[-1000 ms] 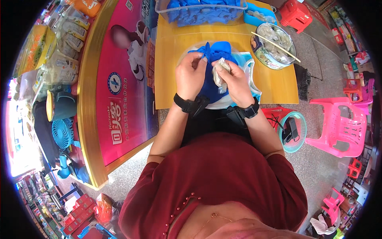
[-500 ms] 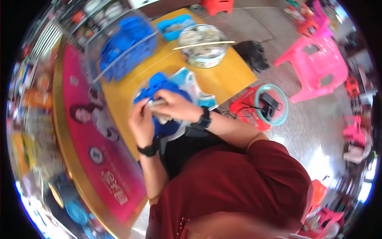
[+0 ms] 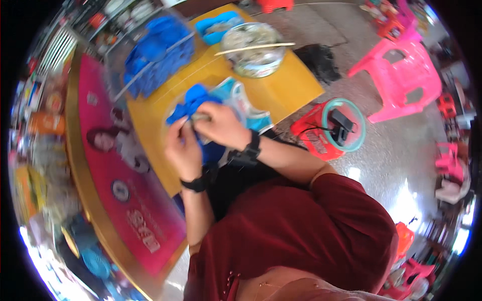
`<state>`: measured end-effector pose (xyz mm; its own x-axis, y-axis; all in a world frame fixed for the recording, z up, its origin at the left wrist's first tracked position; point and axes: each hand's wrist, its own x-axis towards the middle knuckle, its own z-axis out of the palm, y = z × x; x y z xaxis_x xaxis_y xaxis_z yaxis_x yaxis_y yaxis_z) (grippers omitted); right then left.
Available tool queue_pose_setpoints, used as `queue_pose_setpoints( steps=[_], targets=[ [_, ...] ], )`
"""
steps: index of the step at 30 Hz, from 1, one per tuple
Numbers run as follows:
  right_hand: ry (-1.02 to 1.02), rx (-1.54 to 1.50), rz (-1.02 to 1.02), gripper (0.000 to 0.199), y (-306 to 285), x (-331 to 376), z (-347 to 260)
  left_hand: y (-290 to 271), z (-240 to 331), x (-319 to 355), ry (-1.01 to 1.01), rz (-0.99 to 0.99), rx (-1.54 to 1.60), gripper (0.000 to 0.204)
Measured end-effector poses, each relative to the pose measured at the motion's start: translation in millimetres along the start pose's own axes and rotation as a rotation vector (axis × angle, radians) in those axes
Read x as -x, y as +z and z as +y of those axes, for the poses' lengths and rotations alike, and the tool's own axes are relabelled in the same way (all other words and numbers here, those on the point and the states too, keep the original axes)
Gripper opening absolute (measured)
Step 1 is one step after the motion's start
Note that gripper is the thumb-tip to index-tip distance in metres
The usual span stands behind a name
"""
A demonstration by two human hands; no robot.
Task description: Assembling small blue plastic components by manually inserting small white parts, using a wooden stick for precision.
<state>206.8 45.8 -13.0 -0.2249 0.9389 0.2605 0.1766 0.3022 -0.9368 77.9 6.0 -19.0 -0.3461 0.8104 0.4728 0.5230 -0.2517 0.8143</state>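
Above a blue plastic bag point(image 3: 196, 96), my two hands meet with fingertips close together. My right hand point(image 3: 224, 126) is closed, pinching a small pale, soft-looking piece point(image 3: 202, 116) that is mostly hidden by the fingers. Fingers bent, my left hand point(image 3: 183, 153) presses against the same spot; what it grips is too blurred to name. Each wrist wears a black band. Just right of the bag lies a teal-and-white package point(image 3: 243, 103). Beyond it stands a large round bowl point(image 3: 257, 70) of greyish-white food, with a pale stick point(image 3: 256, 48) across its rim.
On the yellow table point(image 3: 296, 88) are a small blue tub point(image 3: 205, 26) and a clear bin point(image 3: 116, 75) lined with blue plastic. A red bucket point(image 3: 312, 135), topped by a teal-rimmed basin, stands right of the table. A pink plastic chair point(image 3: 409, 75) and black bag point(image 3: 319, 62) are beyond.
The pale piece, with bits hanging below my hands earlier, now shows only as a small patch between the fingers. My left hand has shifted slightly; the view has moved a little.
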Motion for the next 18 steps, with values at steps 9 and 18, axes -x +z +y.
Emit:
queue_pose_setpoints(
  steps=[9, 18],
  targets=[
    [0.056, -0.28, -0.038, 0.014, -1.9, 8.4, -7.3, 7.8, 10.4, 5.3, -0.047, 0.105, 0.104, 0.01],
    [0.278, -0.656, -0.172, 0.017, 0.9, 10.0, -8.4, -3.2, -4.5, 7.5, -0.267, 0.007, 0.525, 0.01]
  ],
)
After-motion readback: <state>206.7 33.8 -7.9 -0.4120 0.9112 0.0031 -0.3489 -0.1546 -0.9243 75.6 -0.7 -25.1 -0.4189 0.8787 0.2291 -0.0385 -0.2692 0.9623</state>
